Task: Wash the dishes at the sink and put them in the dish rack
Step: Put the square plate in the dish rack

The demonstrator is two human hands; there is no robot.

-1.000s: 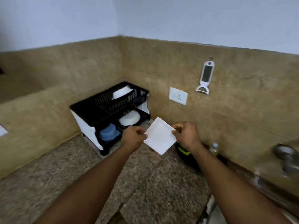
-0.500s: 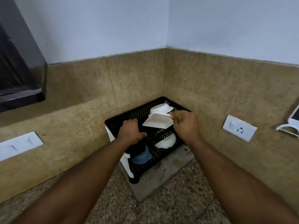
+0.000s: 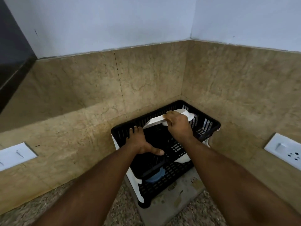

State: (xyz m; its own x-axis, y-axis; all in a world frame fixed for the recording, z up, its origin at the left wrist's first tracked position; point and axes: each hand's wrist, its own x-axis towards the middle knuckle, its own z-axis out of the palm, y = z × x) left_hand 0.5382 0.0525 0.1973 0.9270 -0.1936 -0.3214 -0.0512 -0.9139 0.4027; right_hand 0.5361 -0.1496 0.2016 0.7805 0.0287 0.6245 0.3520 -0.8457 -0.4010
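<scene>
we see the right hand (image 3: 178,125) over the top tier of the black dish rack (image 3: 210,126), its fingers curled round the near edge of a square white plate (image 3: 154,121). the plate sticks out to the left of that grip, tilted, with its far corner lower and pointing toward the rack's left back wall. most of the plate lies left of the knuckles; the part under the hand is hidden, so we cannot tell how far the fingers wrap beneath it. just behind the hand a white bowl (image 3: 187,113) sits in the top tier, and the plate's right end seems to meet it, though we cannot tell if they touch.

the left hand (image 3: 140,141) rests flat on the left part of the rack's top tier, fingers straight and spread toward the back rim, thumb stretched to the right. it holds nothing.

in the lower tier we make out a blue dish (image 3: 156,176) under the left side and a white dish (image 3: 183,159) further right, both partly covered by the upper tier and the arms. the rack stands on a grey mat (image 3: 179,199) in the corner of a speckled stone counter (image 3: 48,207), close against tan wall tiles. a white switch plate (image 3: 15,154) is on the left wall and a white socket (image 3: 286,150) on the right wall, both well apart from the rack.
</scene>
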